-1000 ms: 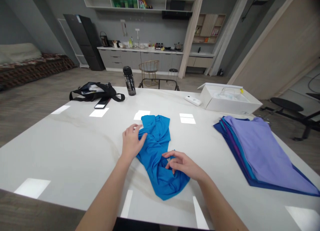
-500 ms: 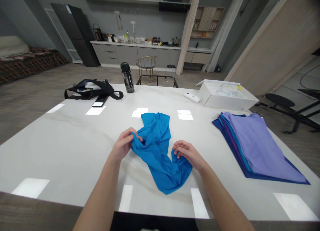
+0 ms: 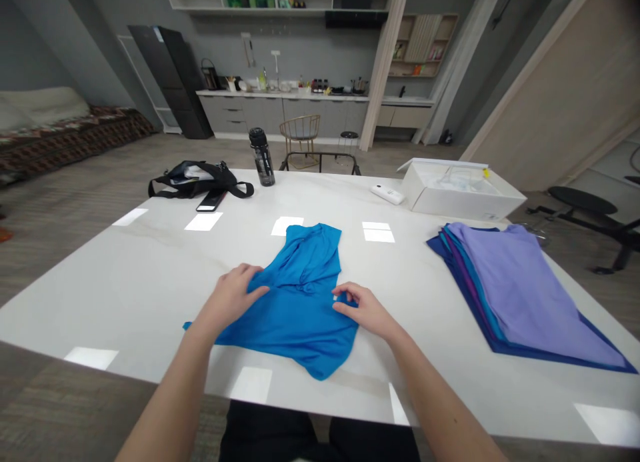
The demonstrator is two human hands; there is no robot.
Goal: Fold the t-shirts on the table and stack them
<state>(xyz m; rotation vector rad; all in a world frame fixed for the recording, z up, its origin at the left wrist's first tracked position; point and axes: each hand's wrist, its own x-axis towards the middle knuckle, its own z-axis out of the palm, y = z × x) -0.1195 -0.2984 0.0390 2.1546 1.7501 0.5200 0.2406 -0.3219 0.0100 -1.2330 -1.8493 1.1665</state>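
A bright blue garment (image 3: 295,322), probably a shirt, lies spread and wrinkled on the white table, its upper part bunched in folds. Over its left side rests my left hand (image 3: 233,299), thumb and fingers apart. My right hand (image 3: 364,309) is at the garment's right edge, fingers curved, with a gap between thumb and forefinger. A tiny white spot shows in that gap; I cannot tell whether it is a label or the tabletop. On the right side of the table lies a flat stack of garments, with a lavender one (image 3: 530,295) on top and blue and purple layers beneath.
Beyond the garment stack stands a white box (image 3: 450,199), with a small white device (image 3: 387,195) beside it. A dark bottle (image 3: 263,159), a black bag (image 3: 200,179) and a phone (image 3: 211,201) are at the table's far left. A metal-framed chair (image 3: 320,157) stands behind the table.
The blue garment has gone from bunched and twisted to spread wider, extending left. My left hand has let go of its fold and moved left; my right hand has shifted slightly left. The view has tilted slightly.
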